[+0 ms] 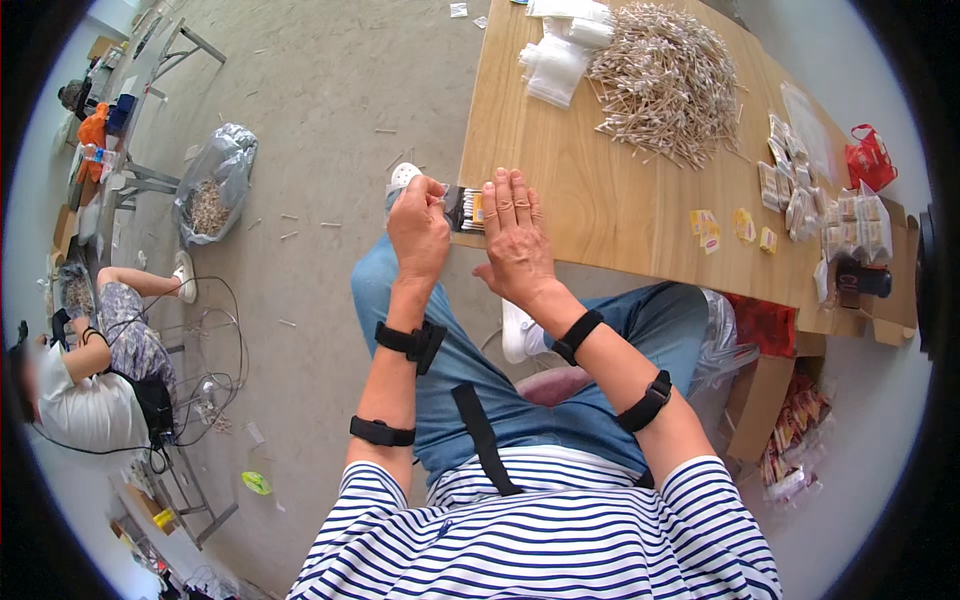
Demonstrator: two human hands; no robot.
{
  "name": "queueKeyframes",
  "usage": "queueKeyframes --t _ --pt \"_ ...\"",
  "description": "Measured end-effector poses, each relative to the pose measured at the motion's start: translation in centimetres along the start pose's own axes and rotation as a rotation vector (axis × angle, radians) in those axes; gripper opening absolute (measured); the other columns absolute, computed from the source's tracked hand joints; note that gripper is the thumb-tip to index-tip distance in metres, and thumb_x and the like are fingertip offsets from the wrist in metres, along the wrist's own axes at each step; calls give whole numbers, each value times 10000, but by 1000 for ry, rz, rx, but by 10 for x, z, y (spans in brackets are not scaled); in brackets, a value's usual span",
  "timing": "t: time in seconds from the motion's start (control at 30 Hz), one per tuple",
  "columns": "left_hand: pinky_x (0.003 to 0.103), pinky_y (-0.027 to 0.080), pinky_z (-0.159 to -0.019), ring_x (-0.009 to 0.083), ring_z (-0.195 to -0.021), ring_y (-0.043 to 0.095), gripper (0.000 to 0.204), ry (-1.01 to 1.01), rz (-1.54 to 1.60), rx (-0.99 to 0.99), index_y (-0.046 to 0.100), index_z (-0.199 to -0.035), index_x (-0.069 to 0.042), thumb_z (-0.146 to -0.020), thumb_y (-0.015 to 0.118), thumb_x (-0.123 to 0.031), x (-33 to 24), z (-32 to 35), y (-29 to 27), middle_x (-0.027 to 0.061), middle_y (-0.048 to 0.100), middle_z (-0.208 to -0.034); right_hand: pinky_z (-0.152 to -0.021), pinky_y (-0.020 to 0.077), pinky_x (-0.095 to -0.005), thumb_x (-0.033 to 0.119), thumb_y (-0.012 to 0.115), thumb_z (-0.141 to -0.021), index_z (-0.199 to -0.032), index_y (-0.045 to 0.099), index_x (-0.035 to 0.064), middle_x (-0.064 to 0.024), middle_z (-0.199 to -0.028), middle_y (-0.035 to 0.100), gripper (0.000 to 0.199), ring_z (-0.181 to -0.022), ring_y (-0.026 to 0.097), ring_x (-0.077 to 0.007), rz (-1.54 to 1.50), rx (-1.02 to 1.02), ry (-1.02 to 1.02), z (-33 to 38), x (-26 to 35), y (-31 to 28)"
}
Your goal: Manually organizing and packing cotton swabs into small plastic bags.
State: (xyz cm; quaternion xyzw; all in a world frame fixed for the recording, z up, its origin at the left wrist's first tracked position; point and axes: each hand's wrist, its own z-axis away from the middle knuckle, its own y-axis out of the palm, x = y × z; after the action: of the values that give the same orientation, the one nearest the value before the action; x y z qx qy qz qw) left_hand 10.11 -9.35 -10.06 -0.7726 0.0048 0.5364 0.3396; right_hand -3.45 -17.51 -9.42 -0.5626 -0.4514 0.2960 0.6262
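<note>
STEP: squaring up a small bundle of white-tipped cotton swabs in a dark sleeve at the near edge of the light wooden table | LEFT: left hand closed around the bundle | RIGHT: right hand open, flat palm against the swab ends | NEXT: judged to need an even push to level the tips.
</note>
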Motion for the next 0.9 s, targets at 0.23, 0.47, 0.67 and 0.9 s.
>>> queueKeyframes --t 0.23,0.47,0.67,0.9 --pt "354 522 -705 252 -752 655 107 73 -60 -6 621 -926 -10 -842 628 57 1 -1 -2 139 670 -825 -1251 150 -478 356 893 -622 -1530 259 -50 -246 -1625 204 1180 -1530 153 -408 -6 -14 -11 0 -1 1" --pt "438 500 -714 335 -793 646 96 30 -42 4 601 -872 -17 -817 637 54 -7 0 -3 146 657 -829 -1242 168 -500 359 910 -610 -1531 248 -61 -255 -1625 199 1209 -1528 155 -413 3 -27 -4 -1 3 5" --pt "439 499 -723 333 -798 644 112 50 -55 9 599 -869 -21 -803 651 54 -7 -1 -3 139 654 -821 -1241 164 -509 360 911 -609 -1536 250 -46 -244 -1629 200 1209 -1531 151 -408 -19 -3 -1 -3 5 1" --pt "453 495 -745 344 -826 644 123 64 -105 15 597 -871 -33 -796 641 54 -5 0 -4 137 657 -822 -1252 112 -500 383 897 -630 -1546 248 -31 -226 -1632 209 1197 -1537 152 -381 33 31 -56 -6 4 -3"
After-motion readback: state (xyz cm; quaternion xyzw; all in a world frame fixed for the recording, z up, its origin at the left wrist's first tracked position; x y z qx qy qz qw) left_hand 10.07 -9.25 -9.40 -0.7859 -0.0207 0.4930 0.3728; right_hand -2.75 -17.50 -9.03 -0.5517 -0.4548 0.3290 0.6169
